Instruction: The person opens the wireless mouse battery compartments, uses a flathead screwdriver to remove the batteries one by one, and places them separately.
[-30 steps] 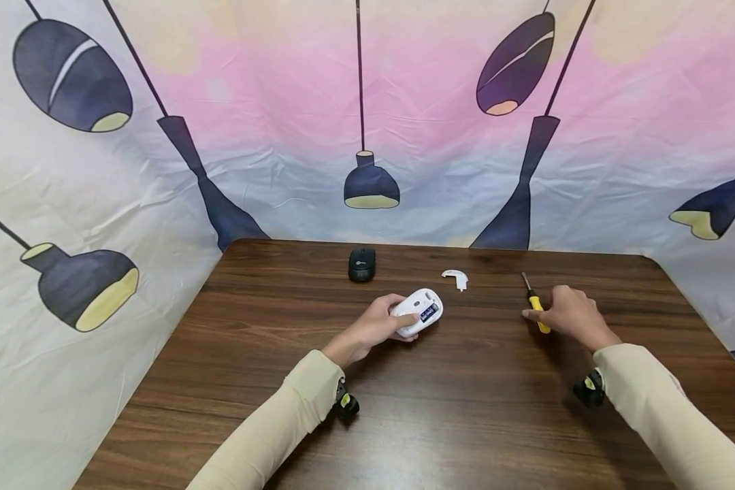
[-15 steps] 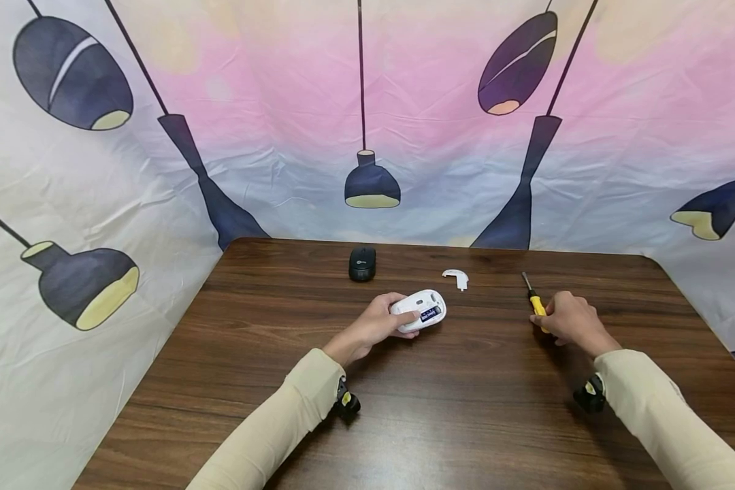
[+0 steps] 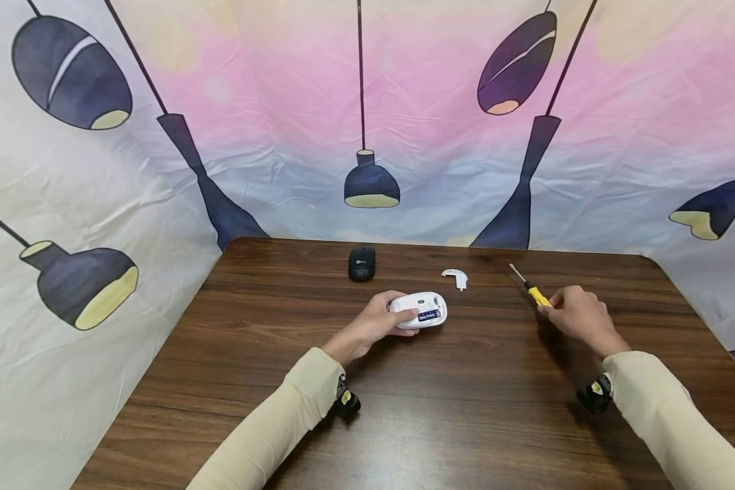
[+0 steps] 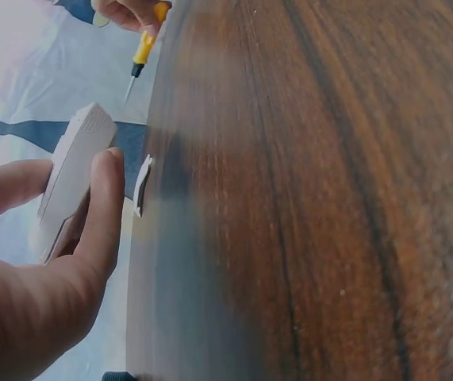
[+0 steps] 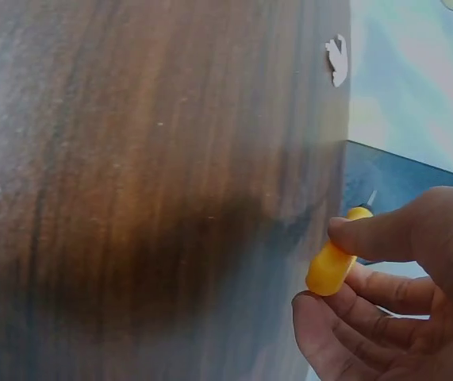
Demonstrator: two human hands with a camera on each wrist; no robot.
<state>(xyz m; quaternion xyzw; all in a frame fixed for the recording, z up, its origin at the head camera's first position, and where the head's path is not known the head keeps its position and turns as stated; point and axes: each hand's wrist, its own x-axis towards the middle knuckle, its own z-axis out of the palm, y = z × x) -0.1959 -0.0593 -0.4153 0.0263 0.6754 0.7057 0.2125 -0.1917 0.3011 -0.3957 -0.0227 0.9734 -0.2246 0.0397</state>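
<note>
My left hand (image 3: 375, 321) grips a white computer mouse (image 3: 409, 303) by its left end, underside up. A dark blue battery (image 3: 429, 315) shows in the mouse's uncovered compartment. In the left wrist view the white mouse (image 4: 74, 171) sits between thumb and fingers, above the table. On the right, my right hand (image 3: 578, 316) pinches the yellow handle of a screwdriver (image 3: 539, 297), its metal tip pointing away and to the left. The right wrist view has the screwdriver's handle (image 5: 329, 268) between thumb and fingers, raised off the wood.
A white curved battery cover (image 3: 456, 278) lies on the brown wooden table (image 3: 465, 408), beyond the white mouse. Further left, near the back edge, stands a black mouse (image 3: 362, 264). A cloth printed with lamps (image 3: 371, 180) hangs behind the table.
My right hand has taken hold of the screwdriver and lifted it, its tip swinging left. The white mouse has turned slightly clockwise in my left hand.
</note>
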